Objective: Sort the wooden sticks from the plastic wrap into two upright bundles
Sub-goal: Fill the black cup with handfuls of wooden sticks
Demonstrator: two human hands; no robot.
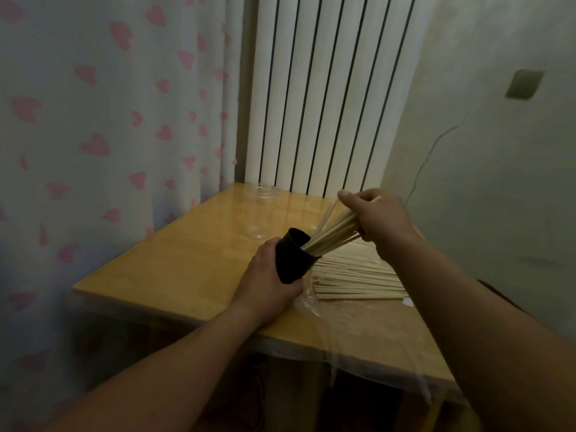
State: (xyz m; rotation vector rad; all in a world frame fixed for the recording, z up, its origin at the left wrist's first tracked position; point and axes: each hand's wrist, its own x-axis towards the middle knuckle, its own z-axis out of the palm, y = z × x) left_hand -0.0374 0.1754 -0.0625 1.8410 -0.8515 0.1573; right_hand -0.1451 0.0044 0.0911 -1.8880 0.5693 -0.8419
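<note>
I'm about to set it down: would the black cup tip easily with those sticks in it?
Likely top-heavy: the sticks reach far past the rim of the black cup, so it may tip. It seems light, since the left hand alone holds it tilted. The right hand gathers the sticks; released, they would probably splay.

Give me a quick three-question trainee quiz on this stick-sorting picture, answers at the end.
1. True or false: the black cup stands upright.
2. Which hand grips the bunch of sticks whose ends sit in the cup: left or right?
3. Fill in: the loose sticks lie flat on the ____.

Key:
1. False; the left hand holds it tilted.
2. The right hand.
3. Plastic wrap.
</note>
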